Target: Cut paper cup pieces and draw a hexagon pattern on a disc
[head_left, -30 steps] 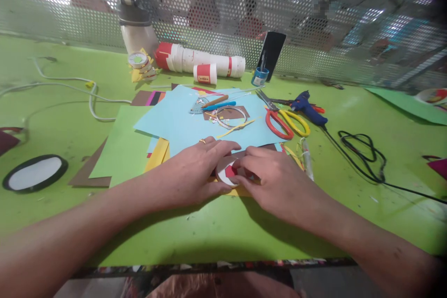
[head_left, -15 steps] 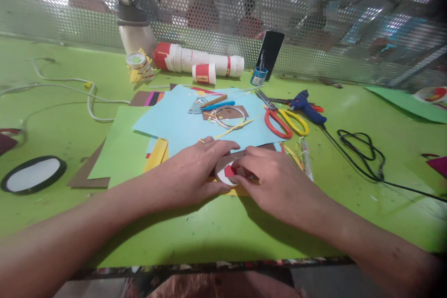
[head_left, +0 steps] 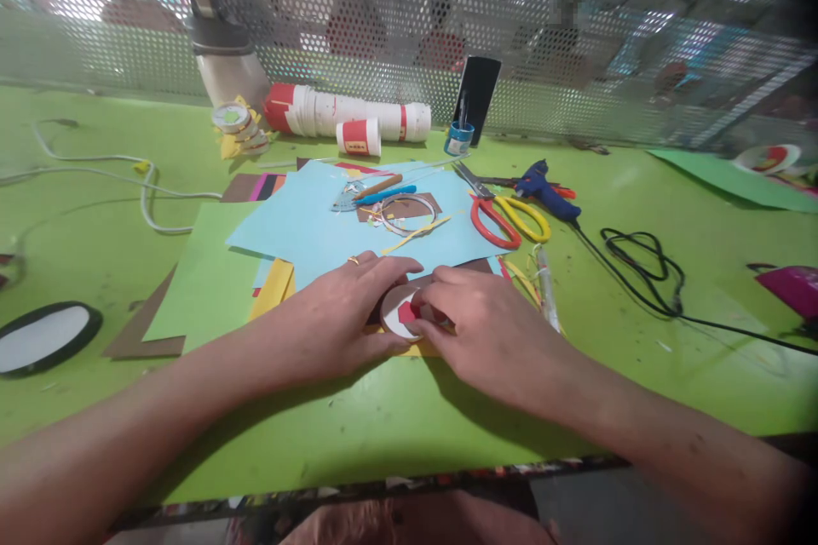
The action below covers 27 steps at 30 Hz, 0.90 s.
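A round white disc (head_left: 393, 317) lies near the table's front, over yellow and brown paper. My left hand (head_left: 345, 306) curves round its left side, thumb at the near edge and fingers at the far edge. On the disc's face sits a red paper piece (head_left: 406, 312) with straight-cut sides. My right hand (head_left: 476, 315) pinches this piece at its right side between thumb and fingers. The right part of the disc is hidden behind those fingers. Just beyond the hands spreads a light blue sheet (head_left: 307, 226), with green paper (head_left: 208, 260) to the left.
Red-and-yellow-handled scissors (head_left: 495, 221) and a blue glue gun (head_left: 546, 194) lie right of the sheets, the gun's black cord trailing right. Stacked paper cups (head_left: 351, 115), a single cup (head_left: 359, 138), a phone (head_left: 478, 98) and a large bottle (head_left: 227, 60) stand or lie along the perforated screen.
The view has swung slightly, so most things appear a little farther left. Both hands stay at the disc, the right one still pinching the red piece.
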Available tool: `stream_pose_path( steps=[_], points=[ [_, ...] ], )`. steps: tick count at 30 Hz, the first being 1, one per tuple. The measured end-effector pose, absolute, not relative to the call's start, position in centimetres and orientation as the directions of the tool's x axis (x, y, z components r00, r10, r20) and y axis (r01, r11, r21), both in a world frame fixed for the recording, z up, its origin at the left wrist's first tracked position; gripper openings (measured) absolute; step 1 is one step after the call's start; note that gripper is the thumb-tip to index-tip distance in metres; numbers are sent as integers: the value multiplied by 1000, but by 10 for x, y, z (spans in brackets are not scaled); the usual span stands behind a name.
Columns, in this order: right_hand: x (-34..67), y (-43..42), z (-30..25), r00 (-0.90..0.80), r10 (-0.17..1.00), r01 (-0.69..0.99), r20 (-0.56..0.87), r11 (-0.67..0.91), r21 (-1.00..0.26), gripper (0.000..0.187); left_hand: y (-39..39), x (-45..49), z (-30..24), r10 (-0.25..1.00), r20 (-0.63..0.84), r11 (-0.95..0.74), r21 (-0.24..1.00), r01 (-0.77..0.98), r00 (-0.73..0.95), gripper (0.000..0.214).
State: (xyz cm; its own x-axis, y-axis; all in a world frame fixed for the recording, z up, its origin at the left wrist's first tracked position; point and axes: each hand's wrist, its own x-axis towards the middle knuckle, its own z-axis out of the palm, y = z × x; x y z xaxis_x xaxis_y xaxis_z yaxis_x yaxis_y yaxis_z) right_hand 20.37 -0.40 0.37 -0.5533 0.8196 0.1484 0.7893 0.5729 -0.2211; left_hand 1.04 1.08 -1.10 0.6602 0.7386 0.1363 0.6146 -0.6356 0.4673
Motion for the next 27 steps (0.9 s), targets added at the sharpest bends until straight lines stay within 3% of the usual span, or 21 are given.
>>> stream_pose_path(
  steps=[27],
  points=[
    [202,-3,8,-534,838,805,111,544,-237,17,11,10,-13,744,140,-632,467,619,653,53]
  ],
)
